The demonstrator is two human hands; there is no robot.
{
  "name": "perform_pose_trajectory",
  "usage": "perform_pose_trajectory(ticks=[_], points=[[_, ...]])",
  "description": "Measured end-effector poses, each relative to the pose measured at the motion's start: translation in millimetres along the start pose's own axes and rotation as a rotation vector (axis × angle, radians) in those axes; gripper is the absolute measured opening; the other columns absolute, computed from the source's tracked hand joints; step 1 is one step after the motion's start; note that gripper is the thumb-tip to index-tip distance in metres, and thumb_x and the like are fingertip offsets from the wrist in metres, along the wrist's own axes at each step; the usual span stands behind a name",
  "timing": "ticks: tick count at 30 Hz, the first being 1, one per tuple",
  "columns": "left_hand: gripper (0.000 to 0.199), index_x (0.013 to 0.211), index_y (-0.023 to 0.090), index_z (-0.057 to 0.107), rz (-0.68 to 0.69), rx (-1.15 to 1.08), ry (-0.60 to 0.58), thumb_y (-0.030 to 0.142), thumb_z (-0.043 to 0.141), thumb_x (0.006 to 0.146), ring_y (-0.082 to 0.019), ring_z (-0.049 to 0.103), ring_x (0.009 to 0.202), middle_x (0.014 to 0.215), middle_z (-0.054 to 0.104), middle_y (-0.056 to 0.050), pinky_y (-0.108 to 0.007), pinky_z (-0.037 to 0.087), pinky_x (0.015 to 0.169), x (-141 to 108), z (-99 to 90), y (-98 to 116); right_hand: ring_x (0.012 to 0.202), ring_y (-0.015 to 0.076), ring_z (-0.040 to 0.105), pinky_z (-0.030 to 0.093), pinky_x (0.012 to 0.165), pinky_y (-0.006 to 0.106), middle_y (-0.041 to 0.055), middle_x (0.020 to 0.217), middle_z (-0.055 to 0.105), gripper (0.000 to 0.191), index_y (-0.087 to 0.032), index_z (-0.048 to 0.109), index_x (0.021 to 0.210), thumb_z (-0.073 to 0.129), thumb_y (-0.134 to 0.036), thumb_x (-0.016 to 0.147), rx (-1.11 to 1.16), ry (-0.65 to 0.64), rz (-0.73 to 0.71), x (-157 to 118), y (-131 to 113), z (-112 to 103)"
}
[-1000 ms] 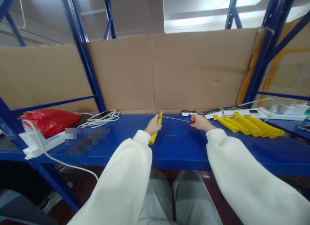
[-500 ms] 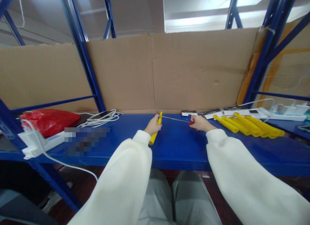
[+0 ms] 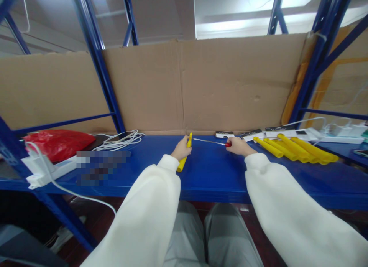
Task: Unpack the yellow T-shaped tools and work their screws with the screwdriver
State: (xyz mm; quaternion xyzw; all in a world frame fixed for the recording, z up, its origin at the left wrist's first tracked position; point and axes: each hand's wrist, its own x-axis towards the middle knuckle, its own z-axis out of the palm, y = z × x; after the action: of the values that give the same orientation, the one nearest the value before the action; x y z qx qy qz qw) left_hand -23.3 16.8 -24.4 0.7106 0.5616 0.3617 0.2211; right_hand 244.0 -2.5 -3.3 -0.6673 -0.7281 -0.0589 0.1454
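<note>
Two arms in white sleeves reach forward over a blue worktop [image 3: 212, 178], slightly bent and converging. The left hand [image 3: 179, 149], past the middle of the worktop's depth, has its grip closed around a yellow tube [image 3: 181, 165]; the tube slants, upper end toward the back edge, lower end toward the front. The right hand [image 3: 239, 146], level with it, has its grip clamped on the red handle of a screwdriver [image 3: 209, 141]. The shaft runs sideways to the tube's upper end; whether it enters cannot be told. Blue surface stretches between the hands and down to the front edge. A cardboard panel [image 3: 230, 79] stands along the back edge. More yellow tubes [image 3: 307, 152] lie right of the right hand; coiled white cables [image 3: 123, 140] sit toward the back left.
</note>
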Motion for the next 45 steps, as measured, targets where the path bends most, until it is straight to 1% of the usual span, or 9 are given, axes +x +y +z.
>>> perform_pose_trajectory(ticks=[7,15,20,25,28,30,36,41,45], points=[[0.048,0.121,0.016,0.053,0.03,0.032,0.052,0.001,0.06,0.076,-0.017,0.07,0.083,0.126,0.064,-0.014,-0.029,0.057,0.078,3.6,-0.2,-4.5,0.092,0.0253,0.068,0.047,0.079,0.035,0.0056,0.09,0.074,0.009,-0.023,0.068,0.084,0.065,-0.021,0.076,-0.008,-0.059,0.03,-0.3,3.6,-1.7],[0.048,0.12,0.018,0.057,0.097,0.03,0.076,0.002,0.064,0.074,-0.02,0.069,0.096,0.125,0.065,-0.012,-0.034,0.055,0.086,-0.4,-1.0,1.3,0.082,0.0209,0.069,0.052,0.077,0.03,0.0043,0.085,0.074,0.014,-0.02,0.073,0.086,0.074,-0.024,0.072,0.282,-0.215,-0.25,6.3,7.0,9.1],[0.044,0.118,0.017,0.059,0.149,0.027,0.1,0.004,0.064,0.076,-0.022,0.068,0.101,0.121,0.067,-0.012,-0.036,0.053,0.092,-3.5,-1.0,5.4,0.086,0.0217,0.07,0.054,0.079,0.03,0.0046,0.091,0.076,0.016,-0.022,0.075,0.091,0.074,-0.023,0.075,0.311,-0.241,-0.296,12.9,-4.6,16.5],[0.041,0.116,0.016,0.058,0.185,0.051,0.081,0.005,0.065,0.077,-0.021,0.067,0.102,0.12,0.067,-0.011,-0.036,0.052,0.094,-5.4,-0.7,8.0,0.099,0.0221,0.069,0.053,0.09,0.033,0.0089,0.11,0.074,0.027,-0.02,0.073,0.106,0.071,-0.018,0.079,0.36,-0.23,-0.31,17.6,-26.2,23.1],[0.042,0.115,0.018,0.058,0.192,0.035,0.059,0.005,0.066,0.076,-0.02,0.068,0.099,0.12,0.067,-0.009,-0.034,0.053,0.091,-5.6,-0.2,7.9,0.108,0.0228,0.066,0.051,0.095,0.034,0.0124,0.124,0.069,0.033,-0.018,0.069,0.116,0.07,-0.028,0.084,0.453,-0.162,-0.313,21.8,-45.2,26.4],[0.042,0.114,0.019,0.058,0.205,0.026,0.052,0.004,0.065,0.076,-0.02,0.069,0.097,0.119,0.068,-0.008,-0.034,0.054,0.089,-5.5,0.2,7.6,0.113,0.0226,0.063,0.048,0.099,0.035,0.013,0.127,0.066,0.033,-0.018,0.067,0.118,0.065,-0.033,0.089,0.511,-0.044,-0.321,26.6,-60.2,28.5],[0.039,0.111,0.018,0.057,0.238,0.027,0.037,0.003,0.064,0.075,-0.018,0.068,0.09,0.114,0.069,-0.008,-0.033,0.054,0.085,-4.4,1.7,5.7,0.107,0.0227,0.061,0.046,0.096,0.041,0.0102,0.114,0.068,0.016,-0.019,0.064,0.101,0.053,-0.03,0.094,0.561,0.209,-0.305,44.4,-94.9,38.4],[0.036,0.107,0.018,0.058,0.251,0.05,0.044,0.002,0.061,0.075,-0.019,0.069,0.085,0.105,0.071,-0.007,-0.034,0.054,0.082,-3.1,3.1,4.5,0.096,0.0222,0.061,0.047,0.089,0.04,0.0067,0.098,0.066,0.004,-0.02,0.059,0.085,0.056,-0.022,0.087,0.661,0.267,-0.339,58.7,-96.7,51.8],[0.04,0.112,0.018,0.058,0.264,0.044,0.025,0.003,0.062,0.075,-0.02,0.069,0.087,0.108,0.07,-0.008,-0.034,0.054,0.083,-4.4,2.8,5.9,0.088,0.0203,0.061,0.048,0.088,0.038,0.0043,0.089,0.064,0.007,-0.021,0.056,0.075,0.058,-0.018,0.081,0.775,0.266,-0.369,67.1,-89.9,58.4]])
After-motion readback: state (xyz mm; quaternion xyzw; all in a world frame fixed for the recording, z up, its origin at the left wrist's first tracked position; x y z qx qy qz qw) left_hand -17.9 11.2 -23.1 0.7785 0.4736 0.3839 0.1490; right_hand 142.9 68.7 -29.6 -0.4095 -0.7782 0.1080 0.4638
